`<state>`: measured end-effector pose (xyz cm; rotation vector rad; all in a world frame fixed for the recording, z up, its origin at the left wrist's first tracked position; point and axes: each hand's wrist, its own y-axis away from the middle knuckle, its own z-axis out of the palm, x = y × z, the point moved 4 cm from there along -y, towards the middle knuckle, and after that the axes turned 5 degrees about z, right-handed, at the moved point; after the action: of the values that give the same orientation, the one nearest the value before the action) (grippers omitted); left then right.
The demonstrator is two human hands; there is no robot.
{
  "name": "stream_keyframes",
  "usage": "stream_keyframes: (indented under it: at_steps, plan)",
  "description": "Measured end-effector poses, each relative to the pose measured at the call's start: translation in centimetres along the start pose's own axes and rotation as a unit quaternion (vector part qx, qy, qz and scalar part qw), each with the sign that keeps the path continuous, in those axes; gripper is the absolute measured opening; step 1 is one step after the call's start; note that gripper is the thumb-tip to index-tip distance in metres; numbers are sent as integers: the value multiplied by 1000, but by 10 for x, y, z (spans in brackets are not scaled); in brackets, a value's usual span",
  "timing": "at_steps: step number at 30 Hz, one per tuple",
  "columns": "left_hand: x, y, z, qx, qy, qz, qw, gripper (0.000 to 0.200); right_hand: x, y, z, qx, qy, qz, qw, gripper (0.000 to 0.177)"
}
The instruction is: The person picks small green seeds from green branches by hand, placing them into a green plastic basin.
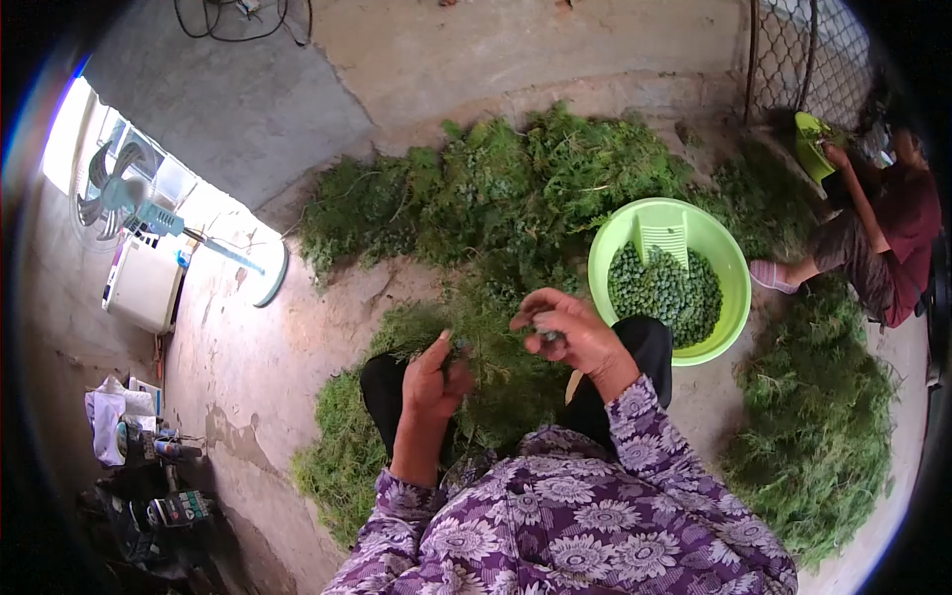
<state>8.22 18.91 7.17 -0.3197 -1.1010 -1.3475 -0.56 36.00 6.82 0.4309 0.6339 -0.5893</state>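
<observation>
My left hand is closed around a leafy evergreen sprig, thumb pointing up. My right hand is curled, with a few small green cones between thumb and fingers. Feathery green foliage lies between and over my knees, below both hands. Just right of my right hand stands a light-green plastic basin with a ridged washboard panel. Many small round green cones lie inside it. The fingertips of my left hand are partly blurred.
A long heap of cut branches lies along the wall, with another pile at right. Another person sits at far right beside a green container. At left stand a fan, a white box and assorted items.
</observation>
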Motion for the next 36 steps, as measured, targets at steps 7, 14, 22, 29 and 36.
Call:
stream_keyframes:
  at_steps: [7, 14, 22, 29, 36]
  plan:
    - [-9, 0, 2, 7, -34, 16, 999, 22, 18, -2, 40, 56, 302, -114, 945, 18]
    - [2, 11, 16, -1, -371, 175, 912, 29, 19, 3, 48, 88, 468, -296, 828, 30]
    - [-6, 11, 24, 40, -248, 156, 955, 12, 13, 12, 51, 181, 558, -378, 716, 26]
    - [-5, 12, 4, 19, -119, 155, 981, 10, -19, 15, 22, 299, 550, -384, 679, 15]
    - [31, 17, -4, -52, 38, 126, 990, 25, -90, 60, -29, 472, 476, -440, 598, 13]
